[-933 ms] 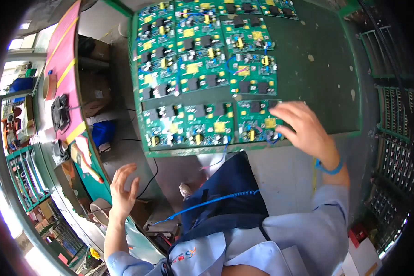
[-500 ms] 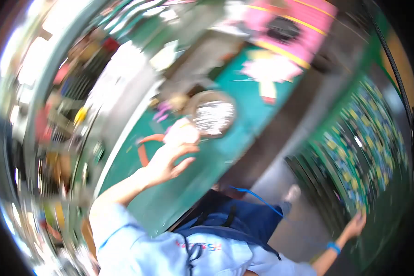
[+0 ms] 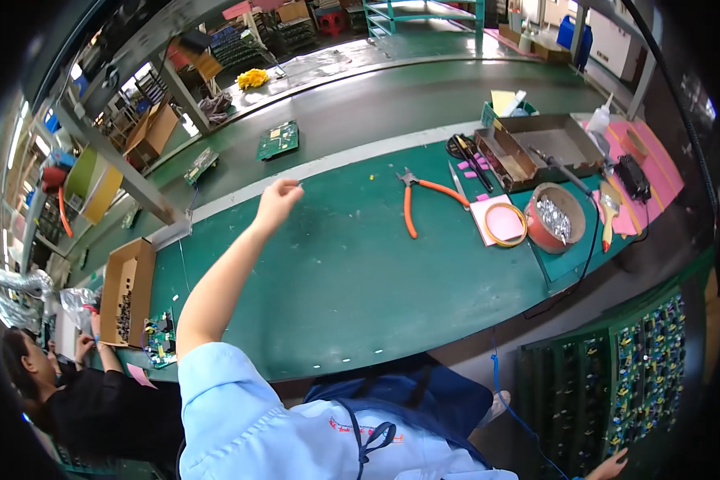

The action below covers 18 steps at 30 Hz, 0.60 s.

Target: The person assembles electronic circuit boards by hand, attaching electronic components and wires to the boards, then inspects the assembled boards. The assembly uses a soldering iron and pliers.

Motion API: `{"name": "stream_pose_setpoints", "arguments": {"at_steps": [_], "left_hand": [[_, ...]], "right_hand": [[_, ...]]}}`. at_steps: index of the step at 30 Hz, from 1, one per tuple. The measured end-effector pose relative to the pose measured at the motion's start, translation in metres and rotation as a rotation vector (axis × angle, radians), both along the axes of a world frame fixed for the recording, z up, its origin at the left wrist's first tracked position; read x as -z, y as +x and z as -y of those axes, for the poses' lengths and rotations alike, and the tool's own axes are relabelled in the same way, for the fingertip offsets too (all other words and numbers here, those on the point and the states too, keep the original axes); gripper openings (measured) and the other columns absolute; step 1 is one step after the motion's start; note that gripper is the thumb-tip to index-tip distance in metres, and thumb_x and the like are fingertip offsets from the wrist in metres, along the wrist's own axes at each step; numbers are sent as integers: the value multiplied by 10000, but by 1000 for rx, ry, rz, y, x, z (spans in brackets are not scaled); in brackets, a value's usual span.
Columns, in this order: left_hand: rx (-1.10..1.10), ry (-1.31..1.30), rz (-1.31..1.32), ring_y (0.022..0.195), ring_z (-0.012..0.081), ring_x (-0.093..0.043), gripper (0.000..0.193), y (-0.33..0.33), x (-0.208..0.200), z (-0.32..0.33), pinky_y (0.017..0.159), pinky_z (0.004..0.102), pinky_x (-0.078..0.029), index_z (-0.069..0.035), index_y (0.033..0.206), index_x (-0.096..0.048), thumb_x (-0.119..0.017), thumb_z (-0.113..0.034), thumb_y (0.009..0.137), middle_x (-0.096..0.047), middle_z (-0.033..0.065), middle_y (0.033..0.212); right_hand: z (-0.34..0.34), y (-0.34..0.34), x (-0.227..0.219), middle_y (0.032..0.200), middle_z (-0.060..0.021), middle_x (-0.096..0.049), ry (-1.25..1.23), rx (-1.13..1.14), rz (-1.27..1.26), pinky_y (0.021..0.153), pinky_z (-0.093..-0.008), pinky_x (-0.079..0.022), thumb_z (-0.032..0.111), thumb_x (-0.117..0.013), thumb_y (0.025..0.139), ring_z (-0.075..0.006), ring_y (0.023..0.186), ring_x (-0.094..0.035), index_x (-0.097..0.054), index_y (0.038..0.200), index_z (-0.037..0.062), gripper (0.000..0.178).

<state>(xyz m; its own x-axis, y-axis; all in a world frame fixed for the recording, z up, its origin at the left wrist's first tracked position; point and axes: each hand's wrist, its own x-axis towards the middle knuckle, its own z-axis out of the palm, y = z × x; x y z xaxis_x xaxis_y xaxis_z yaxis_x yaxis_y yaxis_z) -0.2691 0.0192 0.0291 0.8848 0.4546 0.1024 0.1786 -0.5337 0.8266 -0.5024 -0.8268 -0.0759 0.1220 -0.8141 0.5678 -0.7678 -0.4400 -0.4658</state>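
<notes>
Green matted workbench w/ conveyor behind, factory hall. Left hand raised over it, fingers pinched; what it holds, cannot tell. Orange-handled pliers lie near.

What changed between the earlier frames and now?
The view swung from the rack of circuit boards to the green bench. The left hand, earlier low and spread, now reaches out over the bench with its fingers pinched together; whether they hold anything is too small to tell. The right hand, earlier on the boards, now shows only at the lower edge near them. The blue-sleeved person remains seated between both.
</notes>
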Motion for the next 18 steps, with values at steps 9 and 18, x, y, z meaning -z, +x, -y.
{"name": "stream_pose_setpoints", "arguments": {"at_steps": [9, 18], "left_hand": [[-568, -1060, 278, 886, 353, -494, 363, 96, 40, -144, 662, 449, -466, 75, 1097, -310, -353, -135, 805, -398, 264, 1076], [-501, -1221, 214, 801, 336, -540, 308, 145, 63, -154, 595, 418, -485, 72, 1056, -364, -270, -93, 814, -492, 246, 947]], "right_hand": [[-260, 93, -126, 889, -153, -498, -56, -1284, -456, 731, -348, -366, 2, -524, 635, -319, 818, -466, -487, 871, -11, 239], [-452, 125, -198, 805, -111, -539, -398, -1752, -564, 674, -338, -401, 52, -612, 581, -272, 750, -503, -532, 837, 32, 269]]}}
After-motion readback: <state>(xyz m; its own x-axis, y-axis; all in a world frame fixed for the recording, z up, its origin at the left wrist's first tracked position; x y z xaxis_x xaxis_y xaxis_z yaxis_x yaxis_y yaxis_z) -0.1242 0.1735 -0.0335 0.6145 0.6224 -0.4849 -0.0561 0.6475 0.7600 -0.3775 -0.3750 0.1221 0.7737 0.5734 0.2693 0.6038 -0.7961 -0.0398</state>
